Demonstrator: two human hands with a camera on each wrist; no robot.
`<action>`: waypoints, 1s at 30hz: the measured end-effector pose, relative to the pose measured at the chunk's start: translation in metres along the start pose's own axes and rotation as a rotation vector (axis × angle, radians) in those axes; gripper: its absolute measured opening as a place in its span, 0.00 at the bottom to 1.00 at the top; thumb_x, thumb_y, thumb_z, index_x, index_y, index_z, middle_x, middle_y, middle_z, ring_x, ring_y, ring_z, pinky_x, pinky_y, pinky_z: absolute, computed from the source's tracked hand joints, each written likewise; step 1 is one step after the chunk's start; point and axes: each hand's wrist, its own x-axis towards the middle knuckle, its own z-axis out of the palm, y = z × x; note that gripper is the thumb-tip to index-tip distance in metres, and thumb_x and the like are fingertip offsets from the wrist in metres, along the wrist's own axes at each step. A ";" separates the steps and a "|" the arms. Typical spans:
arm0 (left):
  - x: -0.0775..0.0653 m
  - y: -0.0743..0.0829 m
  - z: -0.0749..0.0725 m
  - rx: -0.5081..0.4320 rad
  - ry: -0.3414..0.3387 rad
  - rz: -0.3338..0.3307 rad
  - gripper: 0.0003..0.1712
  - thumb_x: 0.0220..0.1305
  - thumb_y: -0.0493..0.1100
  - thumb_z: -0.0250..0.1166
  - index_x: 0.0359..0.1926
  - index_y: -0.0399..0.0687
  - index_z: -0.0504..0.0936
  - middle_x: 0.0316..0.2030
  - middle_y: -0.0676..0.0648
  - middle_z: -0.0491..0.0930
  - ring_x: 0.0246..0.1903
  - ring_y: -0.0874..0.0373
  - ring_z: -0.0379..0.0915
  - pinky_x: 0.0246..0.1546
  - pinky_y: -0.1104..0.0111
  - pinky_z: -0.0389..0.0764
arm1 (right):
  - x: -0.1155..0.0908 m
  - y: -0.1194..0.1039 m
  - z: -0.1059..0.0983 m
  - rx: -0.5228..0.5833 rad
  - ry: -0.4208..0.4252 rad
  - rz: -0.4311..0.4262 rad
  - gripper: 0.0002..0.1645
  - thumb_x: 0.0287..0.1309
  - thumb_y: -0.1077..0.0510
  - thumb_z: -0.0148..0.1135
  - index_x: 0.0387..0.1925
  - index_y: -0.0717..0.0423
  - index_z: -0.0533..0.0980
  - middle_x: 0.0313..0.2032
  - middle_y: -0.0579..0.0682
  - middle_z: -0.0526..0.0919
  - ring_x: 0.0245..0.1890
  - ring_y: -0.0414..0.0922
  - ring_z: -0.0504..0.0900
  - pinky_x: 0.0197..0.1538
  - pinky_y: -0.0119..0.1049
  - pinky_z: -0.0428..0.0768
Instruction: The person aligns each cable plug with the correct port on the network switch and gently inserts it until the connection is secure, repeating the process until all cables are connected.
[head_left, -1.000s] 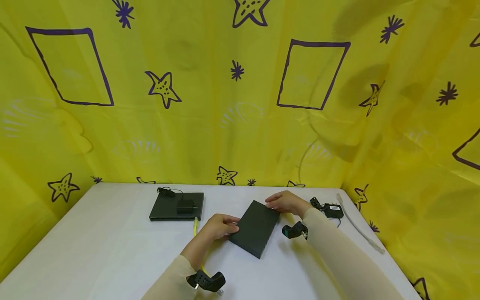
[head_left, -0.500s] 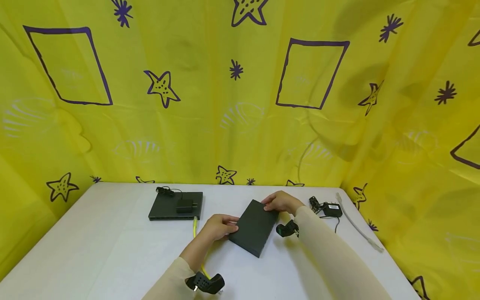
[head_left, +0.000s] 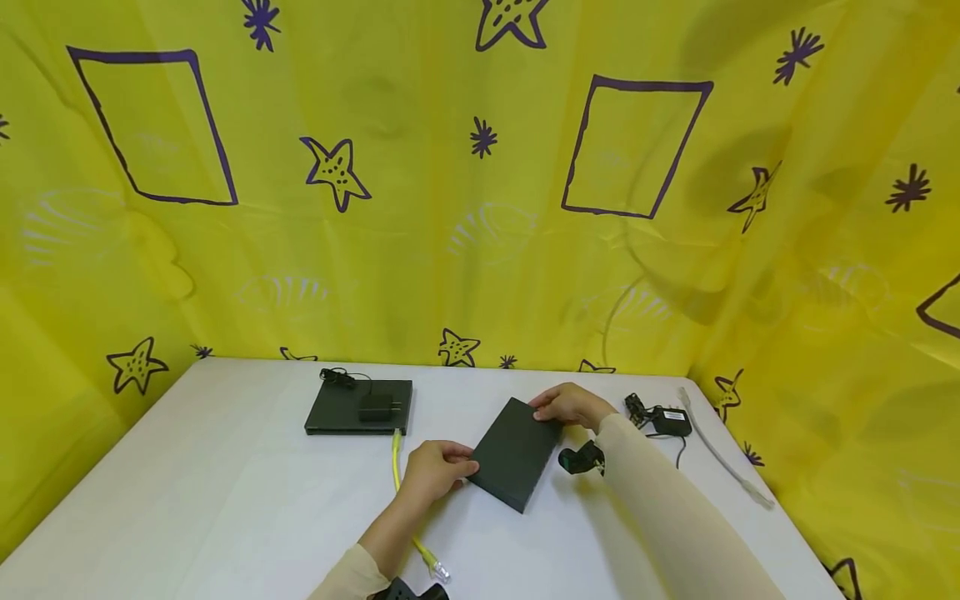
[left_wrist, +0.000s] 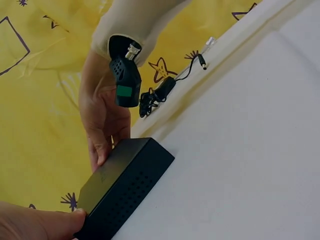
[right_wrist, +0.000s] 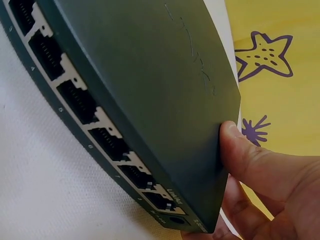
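Both hands hold a dark network switch (head_left: 516,454) turned at an angle above the white table. My left hand (head_left: 435,472) grips its left corner, with the thumb (left_wrist: 65,223) on top. At the far right corner my right hand (head_left: 572,406) pinches the casing between thumb (right_wrist: 242,147) and fingers. A row of Ethernet ports and a round power socket show along one side of the switch (right_wrist: 150,90) in the right wrist view. Vent holes line the side seen in the left wrist view. A yellow Ethernet cable (head_left: 427,554) runs beside the left forearm.
A second dark switch (head_left: 326,410) lies at the back left, bearing a power adapter (head_left: 375,407). The yellow cable's far end meets its front edge. At right lie another power adapter (head_left: 671,421) and a pale Ethernet cable (head_left: 723,458). Yellow curtains surround the table (head_left: 225,500).
My left hand and forearm have shifted slightly toward me, uncovering the yellow cable's clear plug. Both hands keep hold of the switch, which stays nearly in place. The head view has shifted slightly.
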 end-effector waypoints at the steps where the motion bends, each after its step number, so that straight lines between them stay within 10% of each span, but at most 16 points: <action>1: -0.001 0.000 0.001 0.001 0.008 0.015 0.12 0.55 0.34 0.72 0.40 0.33 0.86 0.27 0.45 0.86 0.22 0.62 0.77 0.26 0.71 0.84 | 0.000 0.000 0.000 0.003 0.001 0.000 0.21 0.62 0.66 0.64 0.56 0.67 0.77 0.56 0.64 0.80 0.58 0.57 0.78 0.62 0.50 0.76; 30: 0.024 -0.001 -0.006 0.078 0.093 -0.095 0.08 0.56 0.39 0.73 0.36 0.38 0.88 0.27 0.48 0.84 0.23 0.61 0.74 0.25 0.73 0.80 | -0.004 0.011 0.000 0.112 0.064 0.051 0.23 0.61 0.64 0.65 0.57 0.67 0.77 0.53 0.62 0.82 0.49 0.49 0.82 0.59 0.47 0.79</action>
